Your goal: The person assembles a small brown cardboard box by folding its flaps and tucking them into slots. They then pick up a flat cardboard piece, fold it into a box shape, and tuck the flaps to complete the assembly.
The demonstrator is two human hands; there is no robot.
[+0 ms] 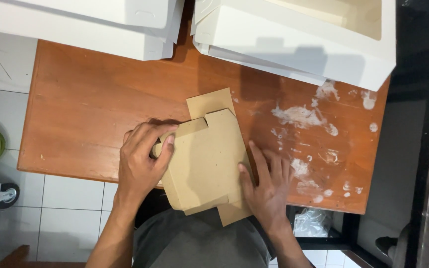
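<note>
Left hand [142, 159] curled, right hand [269, 186] flat on cardboard box [204, 164].

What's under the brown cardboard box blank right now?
The brown cardboard box blank lies on the wooden table, its near end hanging over the table edge. Whether anything lies beneath it is hidden by the cardboard.

a small packing spot, likely the back of a bakery or food shop: stacks of white window boxes [299, 34] crowd a worn wooden worktop [90, 104] smeared with white patches [299, 116], a flat brown box blank [204, 159] lies on it, and white floor tiles [6, 89] surround it.
</note>
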